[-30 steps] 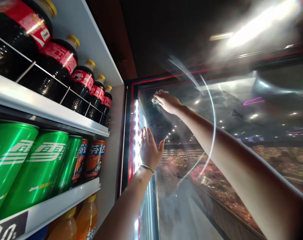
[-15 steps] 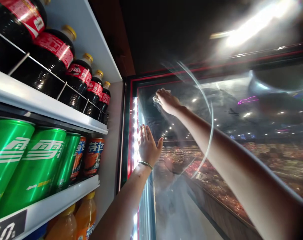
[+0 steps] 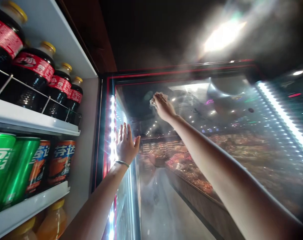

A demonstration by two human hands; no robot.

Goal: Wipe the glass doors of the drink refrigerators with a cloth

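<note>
We are pressing our open left hand on the glass door, our right hand gripping a crumpled cloth at 12 o'clock — hard pressure could swing the door.

The soda bottles showed red labels with white lettering over near-black liquid, under yellow caps — the green cans carried white lettering, and the orange-and-blue cans stood beside them. The shelf was white, the cloth pale — the door frame black with thin red stripes.
</note>
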